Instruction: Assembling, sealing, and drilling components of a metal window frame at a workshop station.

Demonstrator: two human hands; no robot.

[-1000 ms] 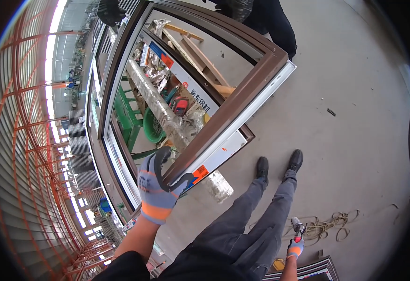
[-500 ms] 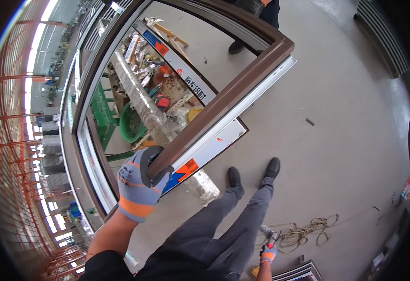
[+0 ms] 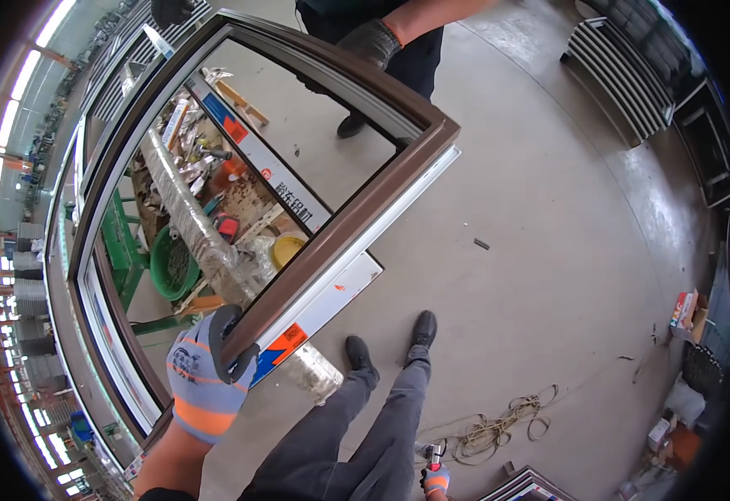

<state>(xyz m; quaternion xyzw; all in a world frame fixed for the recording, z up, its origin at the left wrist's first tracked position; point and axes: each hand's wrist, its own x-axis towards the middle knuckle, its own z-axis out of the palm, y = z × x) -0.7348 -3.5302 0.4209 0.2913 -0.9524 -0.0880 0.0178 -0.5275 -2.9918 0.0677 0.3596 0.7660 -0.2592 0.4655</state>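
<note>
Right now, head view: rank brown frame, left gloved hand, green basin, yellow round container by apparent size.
1. Brown frame
2. Left gloved hand
3. Green basin
4. Yellow round container, partly hidden
Apparent only; nearness may enlarge the hand.

Gloved hands [image 3: 204,374] curled, well apart

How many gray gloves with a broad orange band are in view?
2: one on the left hand, gripping the brown frame; one on the right hand, at the lower edge, holding a red-and-silver tool. Others may be hidden.
</note>
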